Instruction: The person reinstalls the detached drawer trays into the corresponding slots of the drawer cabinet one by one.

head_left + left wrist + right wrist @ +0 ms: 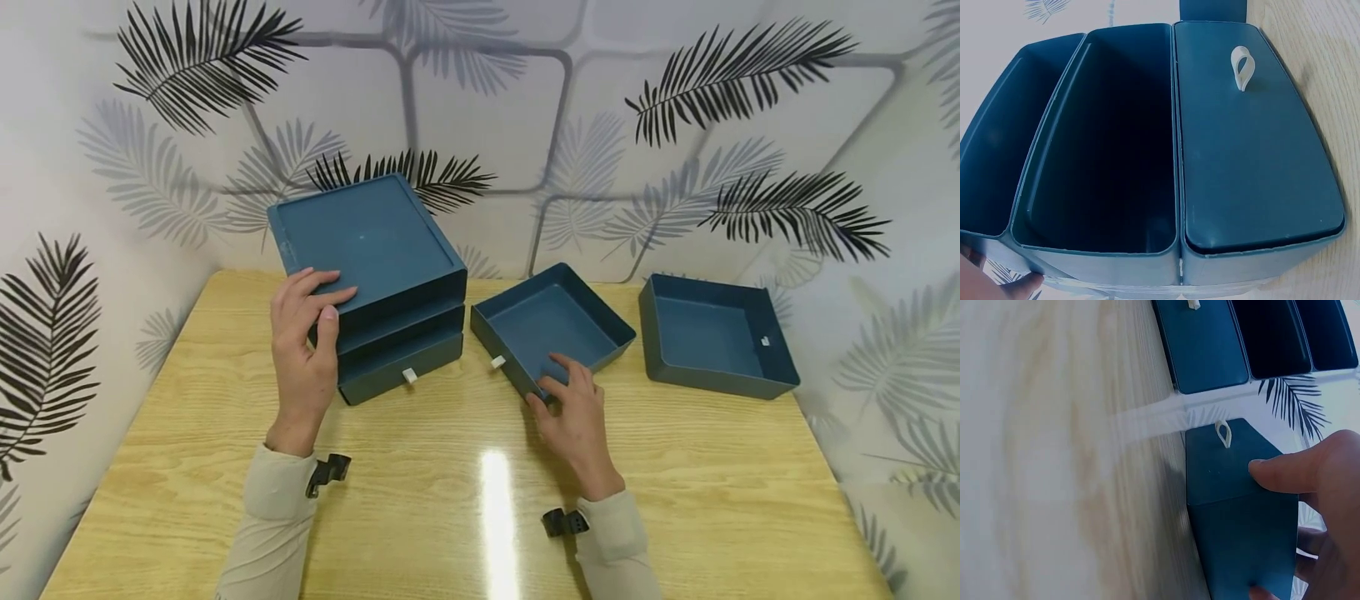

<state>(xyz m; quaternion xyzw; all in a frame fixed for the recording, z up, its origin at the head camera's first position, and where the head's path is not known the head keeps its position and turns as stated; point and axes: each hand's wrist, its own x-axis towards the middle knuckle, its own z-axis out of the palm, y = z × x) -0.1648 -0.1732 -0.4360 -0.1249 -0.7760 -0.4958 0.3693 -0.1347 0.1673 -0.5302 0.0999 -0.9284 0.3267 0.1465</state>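
Observation:
A blue drawer cabinet point(367, 237) stands at the back left, with its upper two slots hollow and a closed drawer point(1254, 144) with a white loop tab in the bottom slot. My left hand point(303, 333) rests on the cabinet's front left top edge, fingers extended over the top. To the right, my right hand point(573, 417) grips the near corner of a loose drawer point(555, 321). The thumb point(1285, 474) presses the outside of the drawer's front, with fingers over the wall. This drawer lies angled on the table beside the cabinet, its loop tab facing front left.
A second loose drawer point(712, 333) sits at the back right, hollow side up, with a white tab at its right wall. Behind the wooden table point(420, 500) rises a wall point(480, 108) with a leaf pattern. Small black cameras are strapped at both wrists.

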